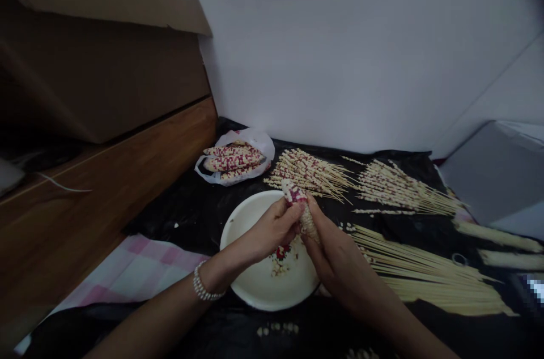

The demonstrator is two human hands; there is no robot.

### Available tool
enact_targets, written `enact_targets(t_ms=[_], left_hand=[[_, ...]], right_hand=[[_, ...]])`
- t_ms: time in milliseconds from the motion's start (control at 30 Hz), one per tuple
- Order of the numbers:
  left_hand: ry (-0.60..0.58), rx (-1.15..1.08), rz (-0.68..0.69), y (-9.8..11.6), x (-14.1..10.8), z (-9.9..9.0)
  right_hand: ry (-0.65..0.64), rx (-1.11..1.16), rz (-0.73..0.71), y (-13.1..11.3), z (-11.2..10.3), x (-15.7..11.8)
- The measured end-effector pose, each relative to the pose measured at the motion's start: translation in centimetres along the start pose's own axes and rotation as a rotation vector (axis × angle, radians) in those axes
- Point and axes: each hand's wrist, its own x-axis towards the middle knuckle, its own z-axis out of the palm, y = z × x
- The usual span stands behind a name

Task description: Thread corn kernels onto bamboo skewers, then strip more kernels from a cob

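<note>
An ear of corn point(294, 191), white and purple at its top end and stripped of kernels lower down, is held upright over a white basin point(242, 285). My right hand point(329, 246) wraps round its lower part. My left hand point(278, 229) is closed against its upper part, with the thumb pressed at the edge of the kernels. Loose corn kernels point(279, 269) lie in the basin, near a red flower print on its bottom. A beaded bracelet point(203, 282) circles my left wrist.
Behind the basin, a plastic bag point(266, 146) holds several corn ears. Two piles of kernel-threaded skewers point(306, 169) point(391, 186) lie by the wall. Bare sticks point(433, 274) and stripped cobs point(510, 260) are at right. A cardboard box point(106, 70) stands left on a wooden ledge.
</note>
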Motion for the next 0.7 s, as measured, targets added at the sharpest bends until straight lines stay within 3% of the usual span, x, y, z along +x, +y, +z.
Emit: enact_targets(t_ms=[200, 333, 467, 700], left_hand=[[-0.027, 0.015, -0.005, 0.0, -0.1, -0.3], [-0.05, -0.138, -0.036, 0.2, -0.2, -0.7], [-0.1, -0.278, -0.101, 0.6, -0.4, -1.2], [-0.105, -0.272, -0.118, 0.9, -0.4, -0.9]], right_hand=[[-0.042, 0.099, 0.051, 0.1, -0.3, 0.0], [-0.041, 0.144, 0.081, 0.1, -0.6, 0.3], [-0.002, 0.113, 0.062, 0.1, -0.5, 0.5], [0.056, 0.004, 0.024, -0.1, 0.2, 0.2]])
